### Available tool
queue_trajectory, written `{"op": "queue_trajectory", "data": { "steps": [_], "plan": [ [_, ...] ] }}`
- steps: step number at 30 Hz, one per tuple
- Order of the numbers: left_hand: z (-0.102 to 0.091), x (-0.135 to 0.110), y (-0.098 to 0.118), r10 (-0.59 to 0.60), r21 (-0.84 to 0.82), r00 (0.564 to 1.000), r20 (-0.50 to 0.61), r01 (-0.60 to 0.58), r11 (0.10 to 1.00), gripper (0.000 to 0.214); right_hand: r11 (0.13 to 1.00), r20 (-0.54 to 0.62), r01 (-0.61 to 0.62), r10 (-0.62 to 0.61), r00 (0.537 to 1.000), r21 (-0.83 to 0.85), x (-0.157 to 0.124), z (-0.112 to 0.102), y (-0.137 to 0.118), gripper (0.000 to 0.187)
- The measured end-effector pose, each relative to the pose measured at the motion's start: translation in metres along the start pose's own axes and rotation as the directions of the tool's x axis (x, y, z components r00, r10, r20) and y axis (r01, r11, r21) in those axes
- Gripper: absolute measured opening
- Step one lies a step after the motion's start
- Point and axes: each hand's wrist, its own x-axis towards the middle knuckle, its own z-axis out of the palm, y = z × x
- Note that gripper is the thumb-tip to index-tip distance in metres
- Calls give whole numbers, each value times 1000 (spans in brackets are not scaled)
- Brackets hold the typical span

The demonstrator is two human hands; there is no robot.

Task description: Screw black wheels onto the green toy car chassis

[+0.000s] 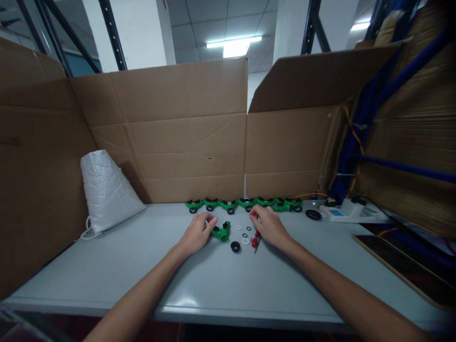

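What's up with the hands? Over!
Left hand at green toy, grip unclear. Right hand beside red piece. Black ring, white ring lie between.

Left forearm (142,289), lower left of the frame, and right forearm (331,281), lower right: both bare down to the frame's lower edge, long and slender, smoothly tapering toward narrow wrists (182,248). Left hand (196,233) and right hand (270,225), near the centre: both bare, with slim fingers (257,214); finer surface detail is too small to distinguish.
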Motion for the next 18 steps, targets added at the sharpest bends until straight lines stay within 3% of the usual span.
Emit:
{"op": "queue_trajectory", "data": {
  "steps": [8, 14, 18],
  "plan": [
    [-1, -3, 5, 10, 12, 999, 35, -11, 1000, 47, 1000, 97, 27, -26, 995, -3, -1, -2, -5, 13],
    [1, 1, -6, -48, 57, 994, -99, 54, 997, 46, 998, 173, 70, -70, 982, 5, -3, -10, -15, 16],
    [0, 3, -10, -100, 69, 985, -142, 110, 991, 47, 985, 288, 146, -166, 943, 87, -5, -23, -22, 19]
  ]
}}
